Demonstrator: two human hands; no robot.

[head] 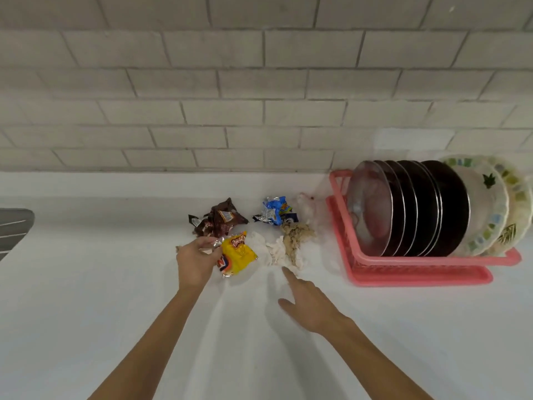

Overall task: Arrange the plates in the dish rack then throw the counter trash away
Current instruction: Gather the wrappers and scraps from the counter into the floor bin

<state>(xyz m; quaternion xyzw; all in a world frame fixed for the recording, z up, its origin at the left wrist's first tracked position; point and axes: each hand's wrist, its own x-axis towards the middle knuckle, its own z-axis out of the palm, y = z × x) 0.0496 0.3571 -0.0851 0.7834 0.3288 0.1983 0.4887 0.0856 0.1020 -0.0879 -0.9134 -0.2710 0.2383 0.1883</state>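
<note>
Left hand [196,261] pinches yellow wrapper [239,255]; right hand [308,303] spread, just short of tissue [269,251].

Trash [248,235] left of dish rack [415,268]

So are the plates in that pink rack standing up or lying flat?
Standing: the plates sit on edge, side by side, in the rack.

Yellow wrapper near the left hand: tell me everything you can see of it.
The yellow wrapper is a crumpled, glossy plastic snack packet with red-orange print and silvery crimped ends. It rests on or just above the white counter, nearer the person than the brown wrapper and beside the crumpled white tissue. The left hand pinches its left end with curled fingers.
</note>
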